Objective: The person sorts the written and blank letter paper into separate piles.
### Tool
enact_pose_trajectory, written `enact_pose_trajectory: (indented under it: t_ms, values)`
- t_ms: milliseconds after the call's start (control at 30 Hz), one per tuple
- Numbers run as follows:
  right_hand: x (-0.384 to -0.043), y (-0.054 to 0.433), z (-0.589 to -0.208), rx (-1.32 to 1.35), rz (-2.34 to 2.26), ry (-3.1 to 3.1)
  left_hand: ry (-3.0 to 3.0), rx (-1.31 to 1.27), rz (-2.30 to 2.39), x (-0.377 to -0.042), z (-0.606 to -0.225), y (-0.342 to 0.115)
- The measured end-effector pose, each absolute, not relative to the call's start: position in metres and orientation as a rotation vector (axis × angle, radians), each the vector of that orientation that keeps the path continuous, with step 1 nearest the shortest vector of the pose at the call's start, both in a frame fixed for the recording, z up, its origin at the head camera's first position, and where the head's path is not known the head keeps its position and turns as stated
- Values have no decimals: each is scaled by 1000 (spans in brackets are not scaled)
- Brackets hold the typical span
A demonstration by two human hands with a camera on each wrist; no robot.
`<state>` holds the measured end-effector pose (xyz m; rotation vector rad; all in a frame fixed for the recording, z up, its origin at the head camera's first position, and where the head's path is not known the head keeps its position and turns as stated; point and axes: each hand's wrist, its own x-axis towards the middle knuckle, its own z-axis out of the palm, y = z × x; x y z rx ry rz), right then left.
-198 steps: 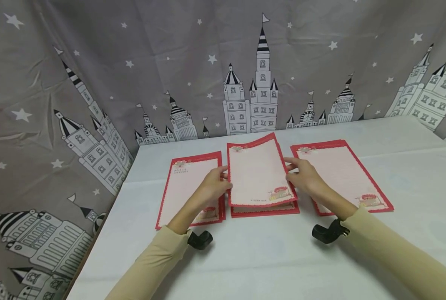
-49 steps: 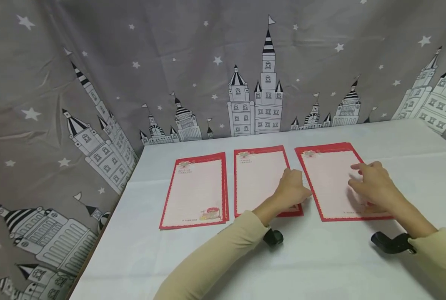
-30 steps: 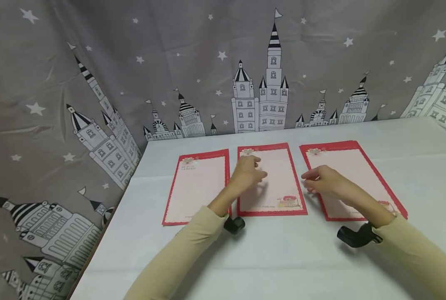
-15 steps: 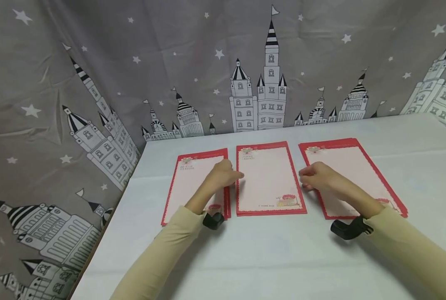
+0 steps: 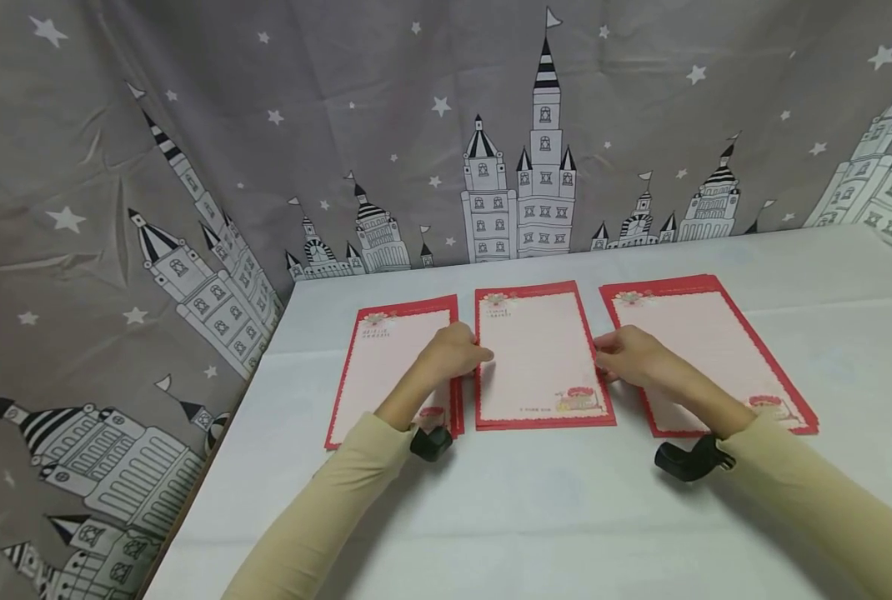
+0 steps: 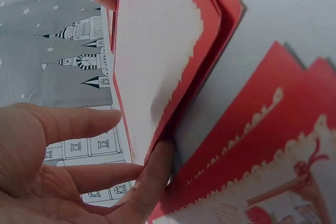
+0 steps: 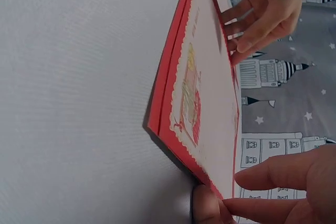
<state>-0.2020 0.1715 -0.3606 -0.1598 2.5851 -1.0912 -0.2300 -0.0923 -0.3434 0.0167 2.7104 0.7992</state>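
Three stacks of red-bordered letter paper lie on the white-covered table. Between the hands is the middle stack (image 5: 536,358), a printed flower in its top left corner and a small red-topped picture at bottom right. At its left edge, my left hand (image 5: 449,354) touches the side with its fingers, its thumb (image 6: 97,124) held out above the top sheet. My right hand (image 5: 637,358) has its fingertips at the stack's right edge, one finger (image 7: 205,203) low against the side, the thumb standing apart from it.
To the left lies another paper stack (image 5: 386,375), partly under the left forearm. A third stack (image 5: 694,333) sits at the right, beneath the right forearm. A grey curtain (image 5: 326,67) printed with castles and stars hangs behind the table.
Earlier both hands held a raised sheet over the middle stack; it now lies flat. Both hands were later over the middle and right stacks, then moved left to the middle stack's two sides.
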Motion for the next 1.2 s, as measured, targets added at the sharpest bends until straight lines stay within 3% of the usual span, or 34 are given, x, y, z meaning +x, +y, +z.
enact_pose_trajectory:
  t_ms: [567, 1200]
  values:
    - [-191, 162, -363, -302, -1129, 2808, 2752, 121, 865, -225, -345, -91]
    - [-196, 175, -354, -182, -1345, 2736, 2612, 102, 1273, -220, -344, -101]
